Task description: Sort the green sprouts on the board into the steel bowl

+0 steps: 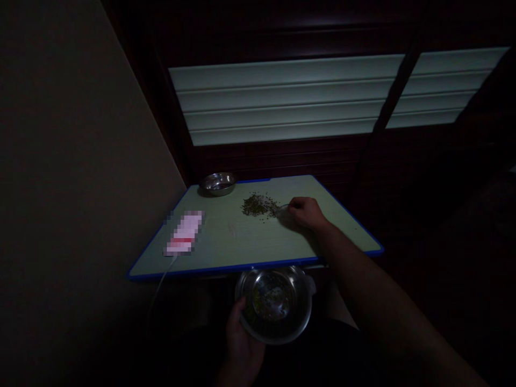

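My left hand (242, 338) is closed on the rim of a shiny metal bowl (300, 317), thumb over its left edge. The bowl is held just below the table's front edge, with some small greenish bits on its bottom. My right hand (304, 211) is over the table, fingers pinched on the handle of what looks like a small spoon (283, 207). The spoon's far end touches the right side of a loose pile of small dark greenish beans (257, 205). In the dim light the exact kind of bean is hard to make out.
The pale green table (217, 250) has a blue rim. A second metal bowl (219, 184) stands at its back left corner. A blurred-out pink phone-like object (184, 234) lies at the left, with a white cable (163, 277) hanging off. Behind stands a dark slatted cabinet (282, 99).
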A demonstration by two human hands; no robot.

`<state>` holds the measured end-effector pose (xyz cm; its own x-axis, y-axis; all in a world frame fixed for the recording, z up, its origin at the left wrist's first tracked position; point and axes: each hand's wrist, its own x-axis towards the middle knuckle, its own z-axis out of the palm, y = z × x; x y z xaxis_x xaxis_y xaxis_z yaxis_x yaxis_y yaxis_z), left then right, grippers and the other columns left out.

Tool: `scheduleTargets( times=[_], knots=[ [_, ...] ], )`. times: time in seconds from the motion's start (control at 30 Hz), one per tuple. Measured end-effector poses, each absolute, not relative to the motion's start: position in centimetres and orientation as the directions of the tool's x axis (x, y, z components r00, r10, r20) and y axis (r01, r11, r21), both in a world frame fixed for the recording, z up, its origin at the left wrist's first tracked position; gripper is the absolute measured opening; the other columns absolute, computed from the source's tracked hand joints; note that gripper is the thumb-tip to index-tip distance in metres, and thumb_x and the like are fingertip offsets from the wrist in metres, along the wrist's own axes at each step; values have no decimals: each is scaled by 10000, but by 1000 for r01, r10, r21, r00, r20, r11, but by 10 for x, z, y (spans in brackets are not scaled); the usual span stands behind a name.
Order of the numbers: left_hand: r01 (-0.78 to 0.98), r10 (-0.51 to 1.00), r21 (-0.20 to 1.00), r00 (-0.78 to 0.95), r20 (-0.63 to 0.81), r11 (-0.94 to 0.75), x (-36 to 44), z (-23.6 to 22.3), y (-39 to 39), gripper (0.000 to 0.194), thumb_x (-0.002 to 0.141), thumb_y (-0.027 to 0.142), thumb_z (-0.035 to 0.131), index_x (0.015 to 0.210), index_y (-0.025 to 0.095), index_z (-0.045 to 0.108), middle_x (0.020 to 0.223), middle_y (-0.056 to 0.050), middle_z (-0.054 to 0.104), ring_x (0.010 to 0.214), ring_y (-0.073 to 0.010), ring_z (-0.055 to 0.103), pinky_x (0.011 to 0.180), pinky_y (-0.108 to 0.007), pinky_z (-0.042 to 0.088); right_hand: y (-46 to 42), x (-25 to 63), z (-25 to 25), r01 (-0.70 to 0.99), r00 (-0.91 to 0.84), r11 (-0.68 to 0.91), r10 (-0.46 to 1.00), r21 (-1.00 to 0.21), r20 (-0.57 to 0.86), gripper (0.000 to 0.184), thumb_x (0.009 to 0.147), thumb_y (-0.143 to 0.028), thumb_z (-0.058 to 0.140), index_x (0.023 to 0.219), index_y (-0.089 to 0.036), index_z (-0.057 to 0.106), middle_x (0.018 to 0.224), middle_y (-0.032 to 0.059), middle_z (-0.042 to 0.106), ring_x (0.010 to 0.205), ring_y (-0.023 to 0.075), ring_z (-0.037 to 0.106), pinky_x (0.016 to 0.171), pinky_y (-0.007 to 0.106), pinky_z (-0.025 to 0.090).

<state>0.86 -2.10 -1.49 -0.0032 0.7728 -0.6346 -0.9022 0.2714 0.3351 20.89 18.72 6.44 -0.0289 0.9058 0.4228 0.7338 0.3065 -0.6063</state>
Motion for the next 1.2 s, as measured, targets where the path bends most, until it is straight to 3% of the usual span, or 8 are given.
scheduleTargets(
  times=[0.73, 1.2],
  knots=[
    [-892, 813, 369, -1, -582, 262, 8, -20, -20, 222, 805, 255, 568, 925, 185, 741, 884, -89, 770, 864, -247, 700, 916, -435, 480, 182, 201, 66, 534, -142, 320, 946, -783, 290, 166, 655, -270, 595, 652, -127, 678, 605, 17, 626, 588, 130, 526, 573, 237, 400],
    [-892, 805, 365, -1, -593, 267, 10, -15, -21, 258, 814, 262, 553, 981, 189, 736, 850, -74, 771, 863, -246, 700, 933, -431, 469, 184, 197, 61, 657, -143, 355, 925, -665, 353, 164, 714, -232, 574, 689, -126, 696, 628, 16, 657, 600, 116, 551, 582, 214, 393]
  ],
)
